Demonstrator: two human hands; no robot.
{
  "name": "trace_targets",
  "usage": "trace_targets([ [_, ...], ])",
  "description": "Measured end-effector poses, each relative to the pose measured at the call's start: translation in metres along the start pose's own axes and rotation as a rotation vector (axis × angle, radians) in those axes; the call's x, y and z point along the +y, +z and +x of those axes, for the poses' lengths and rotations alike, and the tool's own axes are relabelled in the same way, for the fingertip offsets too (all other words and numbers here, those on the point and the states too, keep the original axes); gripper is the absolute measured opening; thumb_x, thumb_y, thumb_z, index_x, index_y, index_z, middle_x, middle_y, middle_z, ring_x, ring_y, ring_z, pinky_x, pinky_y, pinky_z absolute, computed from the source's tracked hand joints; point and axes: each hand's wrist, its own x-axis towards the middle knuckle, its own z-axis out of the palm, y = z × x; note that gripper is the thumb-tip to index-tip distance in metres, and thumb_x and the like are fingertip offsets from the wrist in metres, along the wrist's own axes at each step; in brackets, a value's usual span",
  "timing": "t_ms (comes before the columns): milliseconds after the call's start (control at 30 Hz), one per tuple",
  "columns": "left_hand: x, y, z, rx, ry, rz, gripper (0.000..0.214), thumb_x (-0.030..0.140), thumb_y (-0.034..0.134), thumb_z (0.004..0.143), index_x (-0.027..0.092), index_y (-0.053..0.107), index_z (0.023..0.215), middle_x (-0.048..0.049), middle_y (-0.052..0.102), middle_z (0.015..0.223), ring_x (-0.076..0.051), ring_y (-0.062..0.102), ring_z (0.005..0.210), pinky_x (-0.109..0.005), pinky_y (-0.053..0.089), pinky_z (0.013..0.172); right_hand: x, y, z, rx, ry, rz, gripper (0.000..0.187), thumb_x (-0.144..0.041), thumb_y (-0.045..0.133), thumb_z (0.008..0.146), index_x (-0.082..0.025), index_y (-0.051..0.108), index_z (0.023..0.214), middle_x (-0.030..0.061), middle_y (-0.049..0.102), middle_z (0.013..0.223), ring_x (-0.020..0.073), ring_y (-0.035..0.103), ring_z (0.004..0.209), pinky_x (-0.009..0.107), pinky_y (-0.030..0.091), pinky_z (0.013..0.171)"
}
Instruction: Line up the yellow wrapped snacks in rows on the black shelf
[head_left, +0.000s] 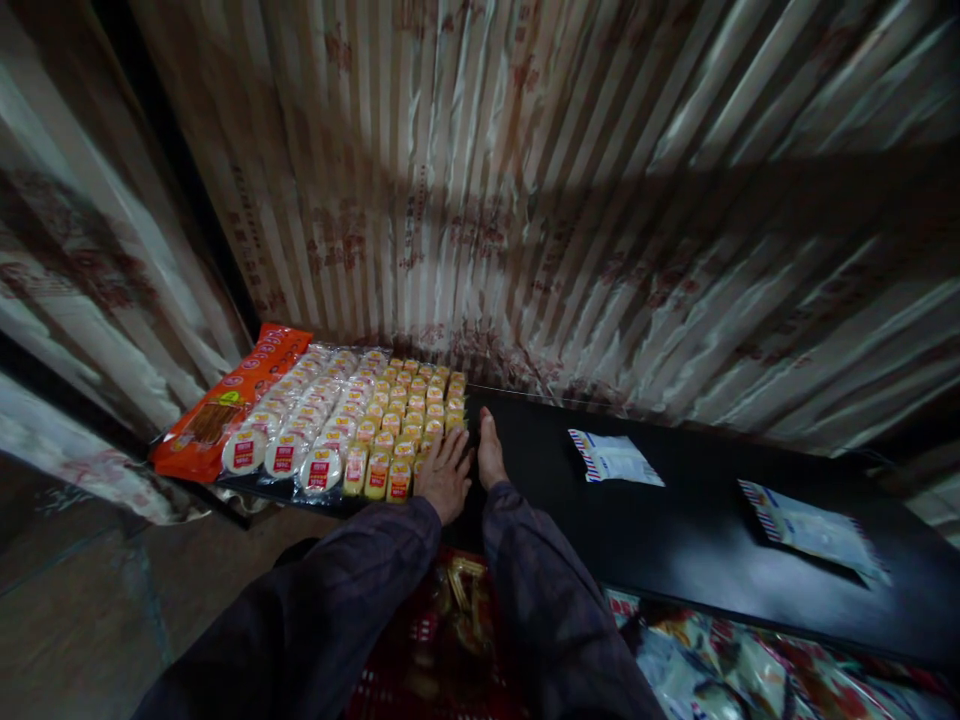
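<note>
Yellow packets [409,412], red labels [377,477] illegible; left hand [446,478] atop, right hand [491,455] beside, both unclenched

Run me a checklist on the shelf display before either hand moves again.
1. Left hand at the near right corner of the yellow packs: ok.
2. Right hand free of any pack: ok, it is open above the black shelf.
3. Yellow packs beside the white round packs, in rows: ok.
4. Orange bag wholly on the shelf: cannot tell, its near end lies at the edge.
5. Pale packets side by side: not ok, they lie apart.
6. Left hand pressing a pack: cannot tell.
</note>
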Motion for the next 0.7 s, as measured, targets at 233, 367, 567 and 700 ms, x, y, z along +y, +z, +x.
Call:
trace_targets([
  [233, -0.009, 0.007, 0.001, -0.011, 0.026, 0.073, 0.059, 0.013, 0.049, 0.068, 0.008, 0.059, 0.126, -0.0142, 0.038, 0.148, -0.026, 0.013, 0.146, -0.048, 0.003, 0.121, -0.006, 0.033, 0.029, -0.109, 0.015, 0.11, 0.076, -0.07, 0.024, 0.087, -0.021, 0.041, 0.143, 0.0028, 0.044, 0.146, 0.0185, 0.043, 0.134, 0.033, 0.039, 0.108],
  [367, -0.011, 0.005, 0.001, -0.054, 0.028, 0.164, 0.059, 0.014, 0.048, 0.068, 0.003, 0.058, 0.126, -0.0175, 0.037, 0.147, -0.029, 0.012, 0.146, -0.048, 0.003, 0.121, -0.011, 0.04, 0.026, -0.189, -0.038, 0.173, 0.07, -0.068, 0.027, 0.088, -0.026, 0.043, 0.142, 0.0005, 0.057, 0.135, 0.0185, 0.058, 0.12, 0.032, 0.049, 0.098],
  [567, -0.009, -0.001, 0.002, -0.155, 0.074, 0.428, 0.057, 0.023, 0.043, 0.08, -0.001, 0.052, 0.131, -0.0181, 0.031, 0.151, -0.031, 0.015, 0.145, -0.05, 0.007, 0.12, -0.018, 0.039, 0.025, -0.06, 0.099, 0.277, 0.073, -0.066, 0.036, 0.087, -0.02, 0.042, 0.142, 0.0016, 0.042, 0.147, 0.0184, 0.04, 0.136, 0.03, 0.034, 0.112],
  [700, -0.01, 0.002, 0.002, -0.166, 0.088, 0.537, 0.059, 0.026, 0.043, 0.083, 0.002, 0.046, 0.137, -0.017, 0.027, 0.153, -0.031, 0.019, 0.144, -0.05, 0.011, 0.12, -0.024, 0.039, 0.037, 0.002, 0.151, 0.32, 0.067, -0.06, 0.036, 0.09, -0.017, 0.044, 0.14, 0.0014, 0.038, 0.149, 0.0163, 0.032, 0.14, 0.029, 0.021, 0.117],
])
